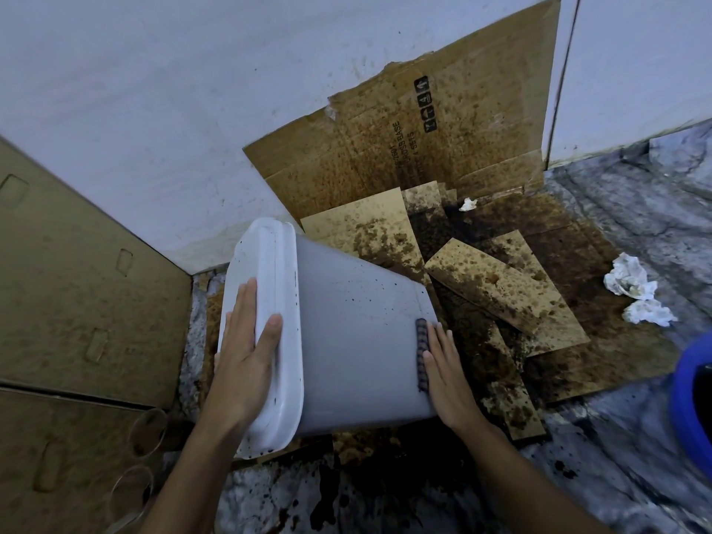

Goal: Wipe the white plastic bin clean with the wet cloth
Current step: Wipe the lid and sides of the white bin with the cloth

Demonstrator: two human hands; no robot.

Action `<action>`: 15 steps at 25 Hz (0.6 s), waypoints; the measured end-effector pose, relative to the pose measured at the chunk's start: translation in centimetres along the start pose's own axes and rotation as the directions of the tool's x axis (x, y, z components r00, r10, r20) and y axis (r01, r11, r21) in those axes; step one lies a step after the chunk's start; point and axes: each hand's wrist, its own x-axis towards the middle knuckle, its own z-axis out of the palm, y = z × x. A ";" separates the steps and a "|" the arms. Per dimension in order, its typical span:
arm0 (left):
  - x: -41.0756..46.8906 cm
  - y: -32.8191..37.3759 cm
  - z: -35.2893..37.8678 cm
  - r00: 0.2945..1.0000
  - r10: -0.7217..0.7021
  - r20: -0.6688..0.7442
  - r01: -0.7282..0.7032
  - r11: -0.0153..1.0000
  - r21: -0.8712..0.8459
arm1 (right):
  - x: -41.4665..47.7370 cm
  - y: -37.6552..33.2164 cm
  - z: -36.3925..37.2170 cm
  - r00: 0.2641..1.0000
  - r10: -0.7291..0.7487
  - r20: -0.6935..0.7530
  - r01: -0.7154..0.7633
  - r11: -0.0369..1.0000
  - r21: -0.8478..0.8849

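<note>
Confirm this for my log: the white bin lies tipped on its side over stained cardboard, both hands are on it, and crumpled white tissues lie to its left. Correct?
Not quite. The head view shows the crumpled tissues lying to the right of the bin, not its left. The rest holds: the bin is tipped over stained cardboard, with the left hand and right hand on it.

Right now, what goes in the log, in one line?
white bin tipped | left hand on rim | right hand pressing cloth on side
</note>
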 end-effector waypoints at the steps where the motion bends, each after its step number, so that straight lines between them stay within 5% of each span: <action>1: 0.0 0.0 0.0 1.000 0.003 -0.001 -0.003 1.000 0.000 | 0.4 -0.2 -0.1 1.000 -0.006 0.006 0.006 1.000 -0.014; 15: 0.0 0.5 0.3 1.000 -0.004 -0.011 0.004 1.000 0.023 | 11.8 -5.1 -1.8 0.992 -0.011 0.123 0.028 0.991 -0.134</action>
